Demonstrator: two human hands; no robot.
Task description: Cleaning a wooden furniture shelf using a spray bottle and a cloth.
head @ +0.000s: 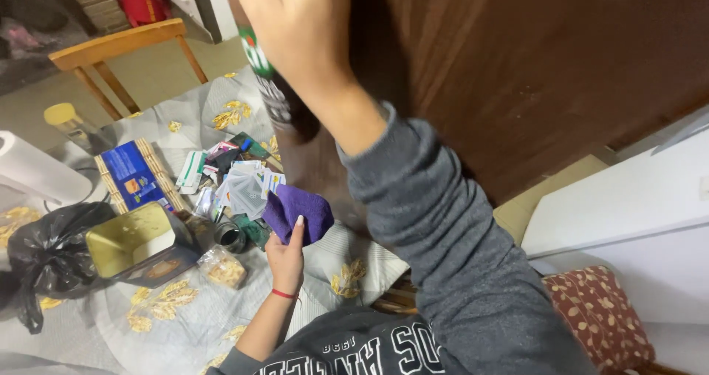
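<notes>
Cloth [299, 211], purple and soft, sits bunched at the centre of our view, just above the table [185, 323]. Our left hand [285, 260] holds it from below at 6 o'clock, fingers pinched narrow on its lower edge. We judge it light and limp. It will droop wherever it is not supported, so a gathered handful would serve better than a corner.

At 12 o'clock our right hand [299, 21] is raised, curled around the top of a dark bottle [277, 98] with a green and white label. The fingers are mostly hidden behind the hand, but the grip looks closed. The bottle seems stiff, smooth and possibly slippery, and heavier than the cloth. A hold around the body looks surer than one at the neck.

Next to the cloth at 9 o'clock lies a pile of cards [240, 179], and a small jar [230, 236] sits at 8 o'clock. Farther out at 8 o'clock an open tin [136, 246] lies tipped beside a black bag [44, 253]. A wooden panel [532, 57] fills 1 to 3 o'clock.
</notes>
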